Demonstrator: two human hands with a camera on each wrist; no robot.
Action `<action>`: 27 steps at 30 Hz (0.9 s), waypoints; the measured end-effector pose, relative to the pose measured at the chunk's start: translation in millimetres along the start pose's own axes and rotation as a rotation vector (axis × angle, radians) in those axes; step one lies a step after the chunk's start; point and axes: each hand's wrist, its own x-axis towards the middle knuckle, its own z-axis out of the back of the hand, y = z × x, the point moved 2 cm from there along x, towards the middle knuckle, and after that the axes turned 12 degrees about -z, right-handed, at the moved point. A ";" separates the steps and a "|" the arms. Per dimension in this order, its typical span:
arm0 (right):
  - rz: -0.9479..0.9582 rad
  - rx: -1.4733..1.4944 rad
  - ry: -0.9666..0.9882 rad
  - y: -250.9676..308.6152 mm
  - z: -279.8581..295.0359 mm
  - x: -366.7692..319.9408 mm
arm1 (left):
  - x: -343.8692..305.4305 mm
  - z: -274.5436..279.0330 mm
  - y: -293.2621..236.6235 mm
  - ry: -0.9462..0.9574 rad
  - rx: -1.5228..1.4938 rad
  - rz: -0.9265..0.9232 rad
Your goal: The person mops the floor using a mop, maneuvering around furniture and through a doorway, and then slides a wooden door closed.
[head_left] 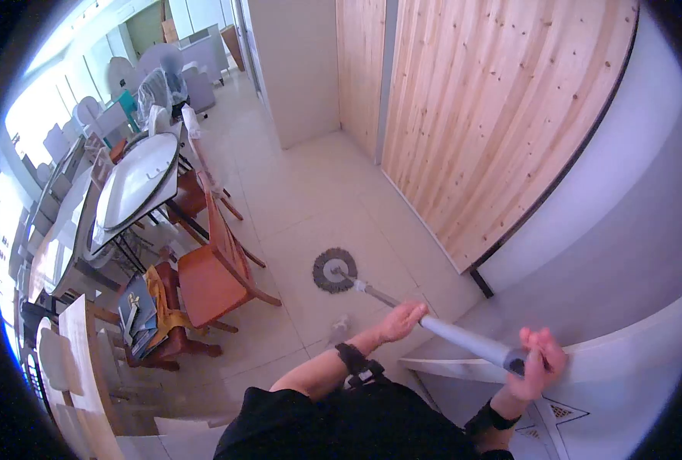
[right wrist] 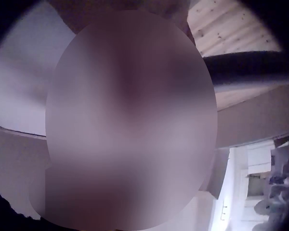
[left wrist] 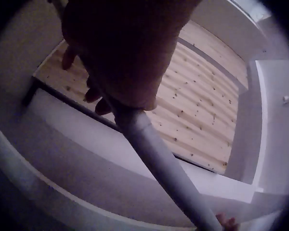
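A mop with a round grey fringed head (head_left: pixel 322 282) lies flat to the tiled floor ahead of me. Its pole (head_left: pixel 464 339) slants up to the right toward my body. My left hand (head_left: pixel 402 322) grips the pole about midway, at the lower end of the thick pale sleeve; in the left wrist view this hand (left wrist: pixel 120 53) is dark against the light. At the pole's top end, my right hand (head_left: pixel 539 364) holds on with its fingers beside the dark end cap. A large blur hides most of the right wrist view, with the pole (right wrist: pixel 250 71) coming out at its right.
Wooden slatted panels (head_left: pixel 502 100) stand along the right, above a pale ledge (head_left: pixel 632 337). On the left are an orange-brown chair (head_left: pixel 210 284), a stool piled with flat items (head_left: pixel 153 314) and a white oval table top (head_left: pixel 138 180). A whitish scrap (head_left: pixel 339 330) lies on the floor near my left forearm.
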 end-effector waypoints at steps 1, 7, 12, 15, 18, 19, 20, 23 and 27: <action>-0.181 0.243 0.036 10.1 6.3 1.6 | -5.3 -6.9 0.0 -0.028 0.015 -0.025; -0.331 0.480 0.069 19.6 3.2 -12.6 | -11.4 -2.6 -1.9 -0.038 -0.147 0.003; -0.364 0.457 0.003 5.0 -32.4 -0.2 | 17.6 25.2 11.0 -0.058 -0.160 0.028; -0.364 0.443 0.063 -32.1 -72.0 -28.9 | 24.8 59.0 74.3 -0.141 0.084 -0.055; -0.259 0.329 0.251 -68.4 -149.5 -41.7 | 41.3 123.5 157.0 -0.158 0.032 0.126; -0.248 0.278 0.319 -78.9 -177.7 -38.8 | 46.3 142.0 192.3 -0.250 -0.023 0.154; -0.235 0.226 0.386 -88.9 -207.0 -35.1 | 57.1 166.9 213.7 -0.250 0.032 0.141; -0.376 0.115 0.448 -122.9 -291.2 -22.0 | 100.0 243.4 267.8 -0.263 0.146 0.133; -0.457 0.209 0.516 -141.0 -415.4 7.1 | 142.0 339.6 319.5 -0.330 0.375 0.105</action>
